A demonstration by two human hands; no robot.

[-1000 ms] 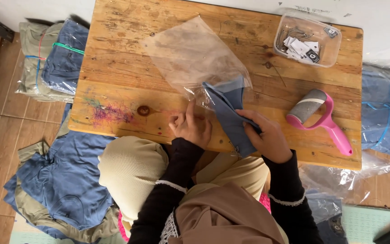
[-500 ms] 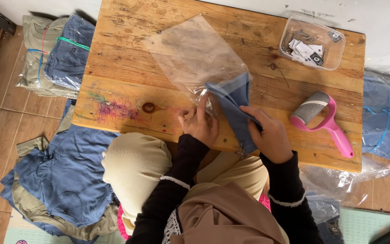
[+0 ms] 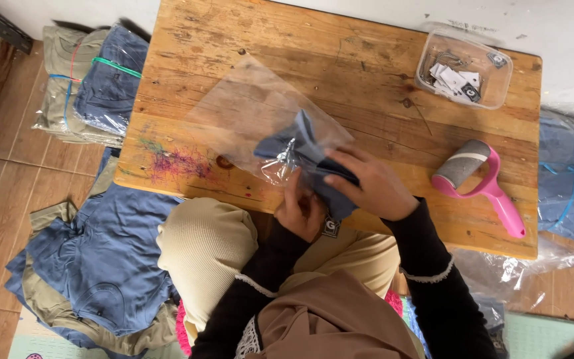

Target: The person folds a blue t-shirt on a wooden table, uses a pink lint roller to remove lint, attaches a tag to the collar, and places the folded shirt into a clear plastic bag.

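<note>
2 hands work at the near edge of a wooden table (image 3: 367,60). The right hand (image 3: 370,183) is closed over a folded blue cloth (image 3: 310,149), pressing it from above. The left hand (image 3: 300,209) grips the lower end of the cloth and the mouth of a clear bag (image 3: 247,116), fingers curled tight. The cloth's upper half sits inside the bag's opening; its lower end, with a small dark tag, hangs over the table edge by the left hand. The bag lies flat on the table, stretching away toward the far left.

1 pink lint roller (image 3: 479,183) lies to the right of the hands, apart from them, handle pointing to the near right corner. A clear tub (image 3: 493,93) with small paper tags stands at the far right corner. A pink and green scribble (image 3: 174,163) marks the wood left of the bag. On the floor to the left lie loose blue clothes (image 3: 101,259), and further back a bundled stack (image 3: 94,86) of clothes.
</note>
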